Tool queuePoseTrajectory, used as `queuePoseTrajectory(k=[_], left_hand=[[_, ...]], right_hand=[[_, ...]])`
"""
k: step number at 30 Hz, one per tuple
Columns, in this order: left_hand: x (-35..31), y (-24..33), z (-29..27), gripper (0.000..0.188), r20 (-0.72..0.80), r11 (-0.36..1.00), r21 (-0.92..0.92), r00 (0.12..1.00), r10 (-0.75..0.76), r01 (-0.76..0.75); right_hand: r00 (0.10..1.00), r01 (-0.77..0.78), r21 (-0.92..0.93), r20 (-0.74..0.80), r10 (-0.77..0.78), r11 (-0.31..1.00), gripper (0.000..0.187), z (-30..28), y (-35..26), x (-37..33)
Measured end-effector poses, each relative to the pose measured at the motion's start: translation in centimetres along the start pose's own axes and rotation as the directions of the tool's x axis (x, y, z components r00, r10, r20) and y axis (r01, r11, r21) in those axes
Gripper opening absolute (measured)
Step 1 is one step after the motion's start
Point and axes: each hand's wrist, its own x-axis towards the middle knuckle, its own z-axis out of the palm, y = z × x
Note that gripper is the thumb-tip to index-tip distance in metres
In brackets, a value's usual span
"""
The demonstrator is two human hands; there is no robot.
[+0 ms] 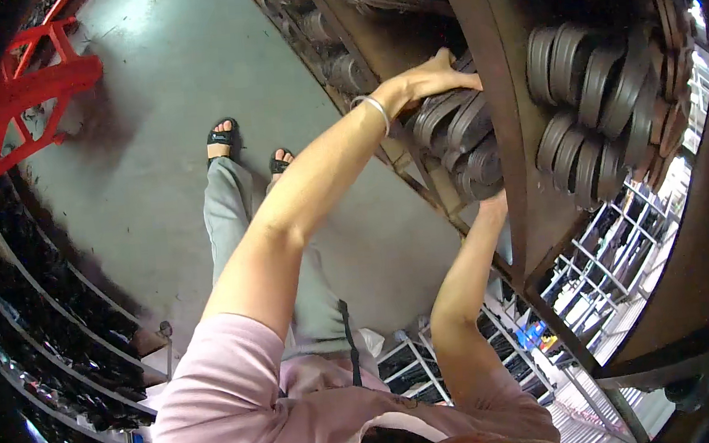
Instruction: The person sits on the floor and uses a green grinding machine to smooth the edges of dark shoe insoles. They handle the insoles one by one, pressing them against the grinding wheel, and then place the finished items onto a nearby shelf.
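Observation:
Dark brown rolled strips (449, 122), like coiled belts or straps, are stacked in a compartment of a brown metal shelf (479, 8). Over the top of this stack reaches my left hand (436, 78), its thumb apart and its fingers stretched toward the shelf upright. The ends of those fingers pass out of sight. Below the same stack, my right hand (495, 203) touches the lowest coil (481, 168). The upright hides most of that hand, so its fingers do not show. A light band (378, 114) circles my left wrist.
More coils (582, 75) fill the compartment right of the upright, and others (348, 74) sit farther along the shelf. A red metal frame (35, 89) stands at the far left. Racks of dark items (30, 275) curve along the left; metal railings (618, 241) stand at the right.

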Motion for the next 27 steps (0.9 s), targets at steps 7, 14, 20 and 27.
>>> queuePoseTrajectory(k=[7,14,20,27], left_hand=[[-5.1,4.5,0.7,0.098,0.169,0.928,-0.342,0.981,-0.095,0.149],[-9.1,5.6,2.7,0.1,0.234,0.952,-0.238,0.963,-0.136,0.192],[-18.6,0.5,1.7,0.112,0.185,0.942,-0.203,0.955,-0.233,0.269],[-38.8,3.1,-4.7,0.094,-0.004,0.82,-0.566,0.995,-0.1,0.08]], right_hand=[[0.999,-0.033,0.034,0.016,0.032,0.999,0.053,0.4,-0.7,-1.2],[0.998,-0.059,0.056,0.003,0.059,0.997,0.052,-0.1,-1.0,-7.7],[0.997,-0.069,-0.134,-0.035,0.065,0.989,0.052,-1.9,2.3,-17.8],[0.901,-0.347,-0.241,0.181,0.393,0.906,0.059,0.2,10.2,-27.8]])
